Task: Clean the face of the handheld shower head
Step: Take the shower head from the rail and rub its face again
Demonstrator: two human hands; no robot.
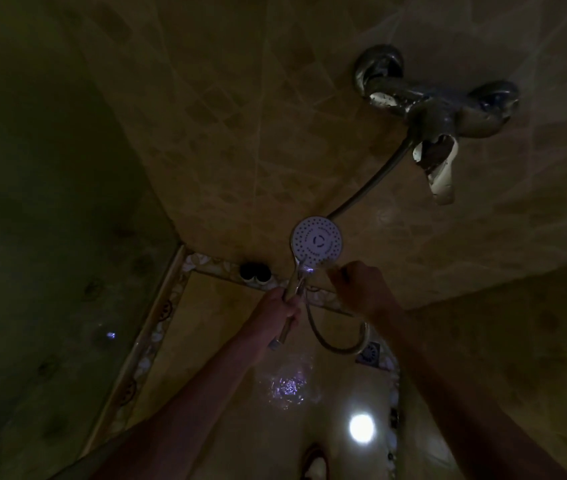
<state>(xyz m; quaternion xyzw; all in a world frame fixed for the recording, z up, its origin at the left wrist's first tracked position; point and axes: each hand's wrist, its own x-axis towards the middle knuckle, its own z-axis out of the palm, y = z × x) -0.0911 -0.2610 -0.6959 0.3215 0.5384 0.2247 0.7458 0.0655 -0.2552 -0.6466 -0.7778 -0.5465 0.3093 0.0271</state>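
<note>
White head (316,242) faces camera, held up by its handle in closed left hand (277,311); right hand (361,284) just beside rim, grip unclear; wiping apparently starting, next needs face contact.

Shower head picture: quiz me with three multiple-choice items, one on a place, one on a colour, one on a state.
1. Where is the tap?
A. upper right on the tiled wall
B. on the floor
C. in the left hand

2. What colour is the shower head's face?
A. black
B. white
C. red

3. What is the left hand doing?
A. hanging open
B. gripping the handle
C. turning the tap

Answers: 1 A, the tap is fixed to the wall; 2 B, the shower head has a pale dotted disc; 3 B, the left hand is wrapped round the handle.
</note>
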